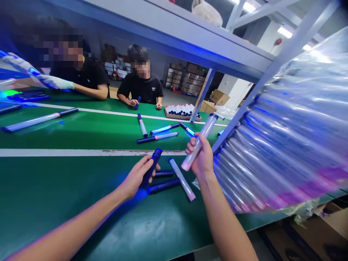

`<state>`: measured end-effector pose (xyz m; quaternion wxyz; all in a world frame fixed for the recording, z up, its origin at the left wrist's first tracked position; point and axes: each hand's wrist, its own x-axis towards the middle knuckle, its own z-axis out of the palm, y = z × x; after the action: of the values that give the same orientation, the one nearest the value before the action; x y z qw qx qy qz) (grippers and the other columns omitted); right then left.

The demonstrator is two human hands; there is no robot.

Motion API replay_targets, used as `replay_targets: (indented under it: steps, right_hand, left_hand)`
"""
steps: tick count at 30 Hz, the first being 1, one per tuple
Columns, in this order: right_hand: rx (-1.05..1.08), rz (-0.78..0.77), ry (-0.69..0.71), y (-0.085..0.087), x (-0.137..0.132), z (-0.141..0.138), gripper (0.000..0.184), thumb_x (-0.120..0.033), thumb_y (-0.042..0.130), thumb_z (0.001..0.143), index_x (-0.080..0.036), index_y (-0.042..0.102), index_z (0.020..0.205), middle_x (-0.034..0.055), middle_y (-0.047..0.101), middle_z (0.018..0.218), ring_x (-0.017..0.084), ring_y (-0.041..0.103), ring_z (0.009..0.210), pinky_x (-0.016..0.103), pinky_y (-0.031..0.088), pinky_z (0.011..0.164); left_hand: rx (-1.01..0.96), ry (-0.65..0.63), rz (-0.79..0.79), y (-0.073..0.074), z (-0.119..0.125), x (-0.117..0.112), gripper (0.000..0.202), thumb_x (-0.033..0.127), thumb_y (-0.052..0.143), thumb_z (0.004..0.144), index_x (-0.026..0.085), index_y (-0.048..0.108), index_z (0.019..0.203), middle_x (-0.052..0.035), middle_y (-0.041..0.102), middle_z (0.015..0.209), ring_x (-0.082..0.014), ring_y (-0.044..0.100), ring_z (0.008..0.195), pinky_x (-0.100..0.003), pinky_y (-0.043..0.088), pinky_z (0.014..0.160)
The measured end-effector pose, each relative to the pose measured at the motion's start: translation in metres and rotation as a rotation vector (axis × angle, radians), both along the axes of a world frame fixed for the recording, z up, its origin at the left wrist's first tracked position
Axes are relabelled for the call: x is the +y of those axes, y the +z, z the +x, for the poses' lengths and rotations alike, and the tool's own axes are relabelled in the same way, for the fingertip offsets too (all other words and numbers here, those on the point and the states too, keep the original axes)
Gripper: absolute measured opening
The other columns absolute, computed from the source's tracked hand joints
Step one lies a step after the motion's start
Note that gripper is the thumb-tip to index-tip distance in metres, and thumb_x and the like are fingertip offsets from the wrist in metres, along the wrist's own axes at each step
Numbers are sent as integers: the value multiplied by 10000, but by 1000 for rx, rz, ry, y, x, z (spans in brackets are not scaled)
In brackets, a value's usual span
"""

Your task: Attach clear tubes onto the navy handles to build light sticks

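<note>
Hands (139, 174) (204, 157) around handle (153, 163) and tube (201, 139)

The dark blue handle (155, 159), a short cylinder, is in the left hand (139, 174), tilted with its upper end leaning right. The clear, frosted tube (196, 149), pink-ended below and dark at the top, slants likewise in the right hand (204, 156), right of the handle and apart from it.

Left hand (139, 174) partly hides dark handle (156, 159); bag (288, 137) cropped.
</note>
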<state>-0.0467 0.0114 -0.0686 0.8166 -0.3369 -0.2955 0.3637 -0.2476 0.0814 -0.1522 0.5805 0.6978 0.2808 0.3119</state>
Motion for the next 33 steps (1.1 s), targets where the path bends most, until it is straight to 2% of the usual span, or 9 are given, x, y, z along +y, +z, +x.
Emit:
replay_targets:
  steps: [2, 4, 7, 9, 13, 19, 24, 28, 33]
  right_hand:
    - [21, 83, 24, 16, 18, -18, 311, -412, 724, 793, -220, 546, 962, -91, 515, 696, 59, 475, 509, 190, 427, 482]
    - [15, 146, 48, 23, 31, -38, 281, -381, 716, 809, -224, 552, 975, -93, 523, 701, 50, 463, 494, 184, 415, 474]
    - [50, 166, 117, 18, 41, -62, 251, -359, 697, 838, -232, 549, 997, -106, 485, 678, 38, 415, 468, 168, 372, 452]
    - [87, 140, 166, 10, 43, -70, 248, -346, 701, 845, -224, 545, 995, -109, 468, 674, 31, 400, 470, 158, 354, 447]
    - [93, 109, 191, 2, 45, -75, 274, -354, 716, 835, -227, 540, 1003, -109, 442, 685, 27, 369, 466, 153, 328, 436]
    - [25, 134, 171, 2, 43, -78, 250, -358, 694, 827, -250, 536, 988, -109, 410, 672, 39, 345, 448, 162, 323, 421]
    - [46, 173, 240, 3, 40, -80, 207, -358, 680, 834, -255, 557, 965, -118, 358, 633, 37, 230, 406, 146, 258, 375]
    - [29, 182, 256, 1, 39, -79, 237, -462, 696, 862, -273, 586, 954, -120, 280, 620, 44, 128, 402, 144, 197, 349]
    - [0, 201, 274, -2, 36, -78, 288, -506, 737, 845, -272, 613, 957, -122, 258, 617, 45, 110, 404, 137, 202, 336]
  left_hand:
    - [-88, -2, -162, -3, -10, -23, 427, 590, 536, 968, 176, 617, 1035, -18, 638, 851, -110, 550, 624, -225, 447, 551]
    - [-153, 6, -225, -5, -17, -39, 435, 564, 632, 927, 164, 637, 1098, -31, 648, 862, -120, 569, 654, -233, 462, 573]
    - [-243, 28, -274, -9, -23, -50, 564, 550, 663, 912, 164, 576, 1314, -56, 665, 926, -139, 606, 667, -260, 489, 586]
    - [-256, 17, -294, -11, -26, -51, 575, 545, 656, 920, 154, 575, 1333, -54, 659, 917, -123, 589, 623, -259, 479, 571]
    - [-259, -31, -314, -12, -31, -50, 524, 551, 648, 920, 136, 631, 1240, -48, 649, 889, -104, 556, 588, -248, 460, 548]
    - [-292, -18, -355, -13, -31, -52, 468, 547, 657, 912, 149, 642, 1157, -41, 645, 897, -92, 533, 564, -230, 435, 511]
    - [-335, -150, -416, -15, -32, -53, 400, 528, 605, 952, 134, 642, 894, -28, 636, 787, -55, 486, 468, -204, 358, 459]
    - [-419, -210, -521, -17, -31, -54, 397, 538, 627, 931, 144, 624, 880, -27, 641, 768, -49, 469, 422, -195, 296, 403]
    - [-430, -245, -565, -17, -32, -55, 387, 527, 624, 936, 141, 637, 906, -17, 632, 742, -44, 453, 398, -200, 288, 385]
